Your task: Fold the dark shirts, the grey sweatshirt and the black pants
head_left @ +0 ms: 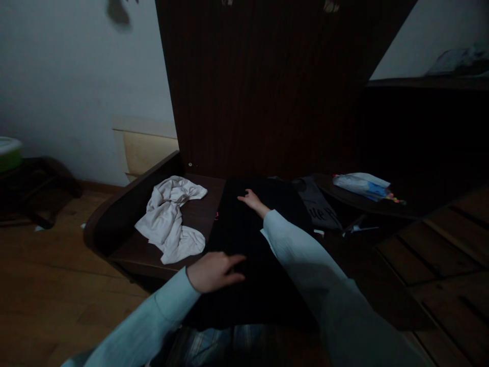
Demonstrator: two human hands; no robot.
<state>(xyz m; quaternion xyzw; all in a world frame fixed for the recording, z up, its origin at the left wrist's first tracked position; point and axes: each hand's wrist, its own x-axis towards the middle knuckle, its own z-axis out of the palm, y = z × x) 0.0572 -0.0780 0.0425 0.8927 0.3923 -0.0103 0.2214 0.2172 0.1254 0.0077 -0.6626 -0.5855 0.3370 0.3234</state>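
A black piece of cloth (263, 244), perhaps a garment, lies spread over the dark wooden seat and runs down toward me. Its edges are hard to make out in the dim light, but a small pink mark shows at its left side. My left hand (212, 272) is over the near left part of the cloth, thumb and fingers apart. Farther off, my right hand (252, 200) reaches over the cloth's far half with its fingers stretched out. Neither hand visibly holds anything; whether they touch the cloth is unclear.
A crumpled white cloth (171, 219) lies on the seat at left, beside the curved wooden armrest (103, 224). Grey cloth with dark lettering (319, 206) lies at right, near a plastic packet (362, 184). A tall dark panel (267, 92) stands behind.
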